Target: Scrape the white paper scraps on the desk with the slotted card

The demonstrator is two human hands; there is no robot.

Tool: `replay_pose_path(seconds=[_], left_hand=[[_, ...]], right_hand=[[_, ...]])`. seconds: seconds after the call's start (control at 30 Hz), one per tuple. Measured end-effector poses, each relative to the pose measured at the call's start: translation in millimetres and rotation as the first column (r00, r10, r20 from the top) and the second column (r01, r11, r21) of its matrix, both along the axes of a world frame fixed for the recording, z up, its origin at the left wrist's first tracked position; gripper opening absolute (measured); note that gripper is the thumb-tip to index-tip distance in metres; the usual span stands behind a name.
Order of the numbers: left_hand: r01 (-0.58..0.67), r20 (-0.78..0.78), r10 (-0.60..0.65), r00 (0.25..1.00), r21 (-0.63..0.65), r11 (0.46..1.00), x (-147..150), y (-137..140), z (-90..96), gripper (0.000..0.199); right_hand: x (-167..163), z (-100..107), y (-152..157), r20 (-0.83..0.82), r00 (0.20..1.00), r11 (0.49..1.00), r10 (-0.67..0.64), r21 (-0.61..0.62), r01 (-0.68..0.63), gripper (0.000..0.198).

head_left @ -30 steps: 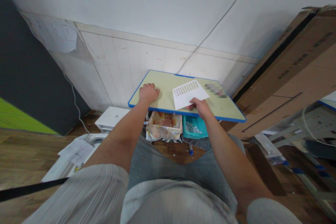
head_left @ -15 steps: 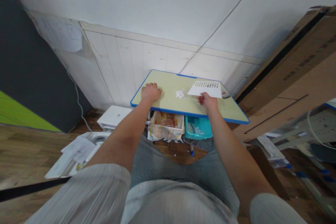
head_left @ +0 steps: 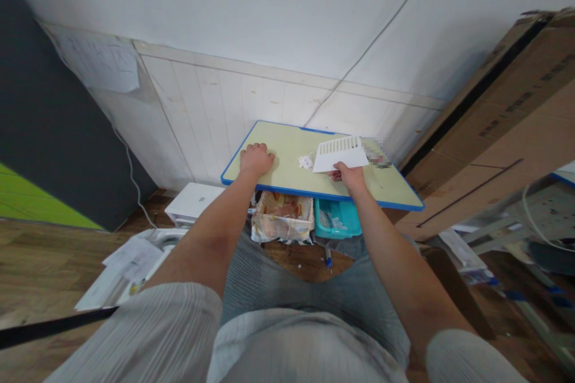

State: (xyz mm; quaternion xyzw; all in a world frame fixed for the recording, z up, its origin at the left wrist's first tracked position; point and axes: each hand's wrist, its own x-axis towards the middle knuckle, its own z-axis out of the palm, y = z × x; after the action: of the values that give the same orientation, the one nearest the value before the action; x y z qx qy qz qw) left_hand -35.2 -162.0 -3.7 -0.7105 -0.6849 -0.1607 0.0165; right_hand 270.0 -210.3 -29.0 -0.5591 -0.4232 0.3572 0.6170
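Note:
A small table (head_left: 287, 178) with a pale yellow-green top and blue edging stands before me, against the wall. My left hand (head_left: 257, 160) rests palm down on its left side, fingers spread a little and holding nothing. In my right hand (head_left: 350, 176), a white card with a row of slots (head_left: 330, 161) is pinched at its near edge, thumb on top. The card is tilted above the tabletop. Just left of it lies a small heap of white paper bits (head_left: 305, 161). A pixelated flat item (head_left: 381, 157) lies beyond the card on the right; its kind cannot be made out.
Under the table edge are a lined basket (head_left: 283, 224) and a turquoise bin (head_left: 335, 227) with white scraps. A white box (head_left: 193, 200) stands at left, papers (head_left: 130, 260) below it. Large cardboard boxes (head_left: 489, 143) lean at right. A cable (head_left: 372, 48) runs down the wall.
My right hand has moved the card slightly left and tipped it, bringing it nearer the paper bits. More of the pixelated item shows. My left hand stays in place on the table.

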Motion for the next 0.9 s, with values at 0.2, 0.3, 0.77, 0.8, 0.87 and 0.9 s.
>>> replay_pose_path(seconds=[0.2, 0.3, 0.77, 0.8, 0.87, 0.9], left_hand=[[0.004, 0.001, -0.004, 1.000, 0.008, 1.000, 0, 1, -1.6, 0.056], [0.008, -0.003, -0.008, 1.000, 0.016, 1.000, 0, 2, -1.9, 0.056], [0.015, -0.009, -0.015, 1.000, 0.013, 1.000, -1, 1, -1.6, 0.056], [0.014, -0.008, -0.014, 1.000, 0.011, 1.000, -1, 1, -1.4, 0.056], [0.008, -0.007, -0.008, 1.000, 0.007, 1.000, -1, 1, -1.3, 0.056], [0.006, -0.007, -0.006, 1.000, 0.005, 1.000, -1, 1, -1.4, 0.056]], right_hand=[[27, 3, 5, -0.006, 0.993, 0.992, -0.119, 0.053, 0.119, 0.016], [40, 3, 4, -0.008, 0.985, 0.982, -0.173, 0.074, 0.173, 0.020], [17, -10, -13, 0.057, 0.997, 0.998, -0.054, 0.035, 0.052, 0.017], [12, -11, -17, 0.065, 0.998, 0.999, -0.027, 0.027, 0.025, 0.015], [1, -11, -24, 0.075, 0.997, 1.000, 0.026, 0.012, -0.027, 0.012], [-5, -11, -27, 0.076, 0.996, 0.999, 0.052, 0.006, -0.053, 0.012]])
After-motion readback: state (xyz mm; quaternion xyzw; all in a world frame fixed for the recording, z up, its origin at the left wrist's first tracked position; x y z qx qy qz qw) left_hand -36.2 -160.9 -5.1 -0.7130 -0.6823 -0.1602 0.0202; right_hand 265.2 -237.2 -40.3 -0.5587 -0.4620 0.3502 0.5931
